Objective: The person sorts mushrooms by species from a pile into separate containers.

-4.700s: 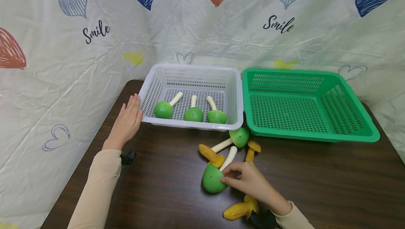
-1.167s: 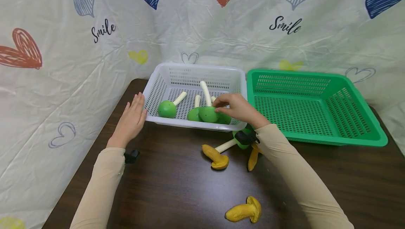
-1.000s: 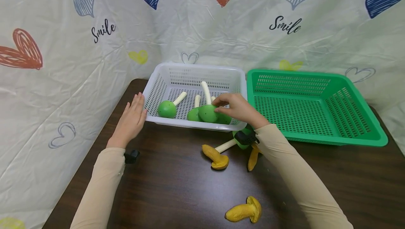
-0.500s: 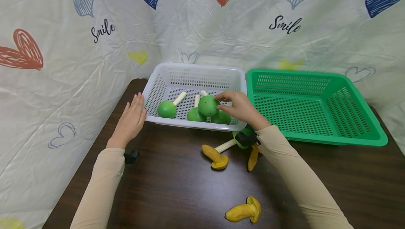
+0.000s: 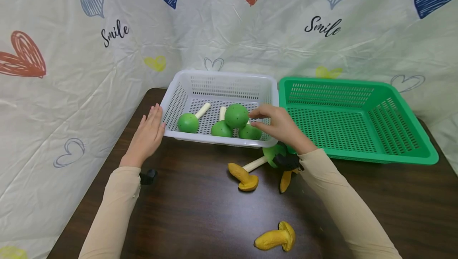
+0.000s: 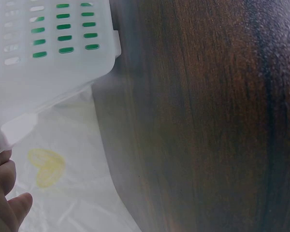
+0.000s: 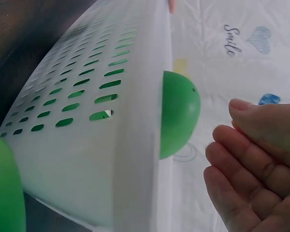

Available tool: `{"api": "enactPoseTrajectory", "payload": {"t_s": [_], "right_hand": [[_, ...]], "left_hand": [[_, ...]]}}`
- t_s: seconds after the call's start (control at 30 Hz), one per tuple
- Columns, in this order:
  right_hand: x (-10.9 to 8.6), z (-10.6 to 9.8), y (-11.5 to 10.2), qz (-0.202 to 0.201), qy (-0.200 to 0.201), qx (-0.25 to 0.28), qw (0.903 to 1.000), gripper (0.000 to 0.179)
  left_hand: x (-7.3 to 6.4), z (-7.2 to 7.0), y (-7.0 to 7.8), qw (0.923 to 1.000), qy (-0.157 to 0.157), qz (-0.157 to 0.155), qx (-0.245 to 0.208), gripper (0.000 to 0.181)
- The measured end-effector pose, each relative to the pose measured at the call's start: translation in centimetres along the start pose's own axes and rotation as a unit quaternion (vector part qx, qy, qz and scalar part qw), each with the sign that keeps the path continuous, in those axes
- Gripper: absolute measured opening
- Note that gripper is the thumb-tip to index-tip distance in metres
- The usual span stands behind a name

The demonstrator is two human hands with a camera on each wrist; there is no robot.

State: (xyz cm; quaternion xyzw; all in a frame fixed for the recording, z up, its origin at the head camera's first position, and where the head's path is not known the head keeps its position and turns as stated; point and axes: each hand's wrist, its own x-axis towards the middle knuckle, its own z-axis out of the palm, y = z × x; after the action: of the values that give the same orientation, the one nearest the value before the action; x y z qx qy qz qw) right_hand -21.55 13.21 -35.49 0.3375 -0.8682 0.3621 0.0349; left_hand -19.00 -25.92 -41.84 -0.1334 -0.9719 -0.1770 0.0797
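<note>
My left hand (image 5: pixel 144 136) lies with straight fingers along the left side of the white basket (image 5: pixel 214 140); in the left wrist view its fingertips are right at the basket's rim. My right hand (image 5: pixel 282 127) hovers over the basket's right part, thumb and fingers apart and holding nothing. Just left of its fingertips is a green-capped toy mushroom (image 5: pixel 236 116), resting over two others, a middle mushroom (image 5: pixel 222 129) and a right mushroom (image 5: pixel 250 132). A separate mushroom (image 5: pixel 188 123) lies at the basket's left. The right wrist view shows a gap between the fingers and the green cap (image 7: pixel 179 116).
A green basket (image 5: pixel 358 156) stands to the right of the white one. On the dark table (image 5: pixel 179 203) lie another green-capped mushroom (image 5: pixel 255 164), partly behind the right wrist strap, and yellow mushrooms (image 5: pixel 244 177), one of them near the front (image 5: pixel 275 238). A printed cloth (image 5: pixel 229 32) hangs behind.
My right hand carried a green-capped mushroom from the table into the white basket, raised its cap, let it go and drew back to the right. My left hand has stayed at the basket's side.
</note>
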Motion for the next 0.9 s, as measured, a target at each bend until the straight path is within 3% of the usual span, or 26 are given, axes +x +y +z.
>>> {"api": "enactPoseTrajectory", "payload": {"t_s": [0.53, 0.9], "right_hand": [[-4.4, -1.3, -1.1, -0.023, 0.028, -0.044, 0.9984, 0.019], [-7.9, -1.0, -1.1, -0.045, 0.052, -0.085, 0.9940, 0.023]], "left_hand": [[0.0, -0.1, 0.1, 1.0000, -0.003, 0.001, -0.002, 0.056], [0.0, 0.0, 0.1, 1.0000, 0.000, 0.002, -0.003, 0.056]]}}
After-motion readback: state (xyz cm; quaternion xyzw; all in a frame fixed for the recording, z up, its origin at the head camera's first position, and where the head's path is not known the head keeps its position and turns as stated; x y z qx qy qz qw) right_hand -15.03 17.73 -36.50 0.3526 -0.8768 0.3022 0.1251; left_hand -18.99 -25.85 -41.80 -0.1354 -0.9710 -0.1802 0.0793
